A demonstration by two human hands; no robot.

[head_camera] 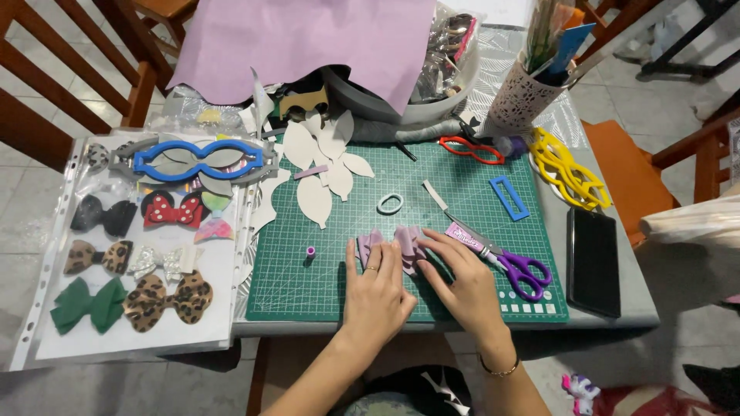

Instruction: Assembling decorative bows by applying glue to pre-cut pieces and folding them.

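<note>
At the far left, a clear plastic sleeve (46, 254) is laid over the table edge, and several finished fabric bows are kept on it: a green felt bow (89, 303), two leopard-print bows, a black one, a silver glitter one and a red bow with white dots (171, 212). Above them a blue plastic bow-shaped template (196, 158) is placed on grey cut-out pieces. Next to the sleeve a green cutting mat with a white grid (462, 192) is spread on the table, and white leaf-shaped paper patterns (316, 196) are scattered on its upper left part. A small purple spool (311, 251) is seen just left of the hands. The left hand (376, 296) is laid flat, with the fingers stretched and close together, and their tips are pressed on the left part of a folded lilac fabric bow (389, 245), which lies on the mat near its middle. The right hand (462, 285) is bent over the right part of the same bow, the fingers curled and pressed down on the folds; whether they pinch it cannot be told. Just right of this hand, scissors with purple handles (524, 271) are left on the mat. A black phone (593, 262) is placed beside the mat, and yellow plastic templates (569, 169) are stacked above it.
</note>
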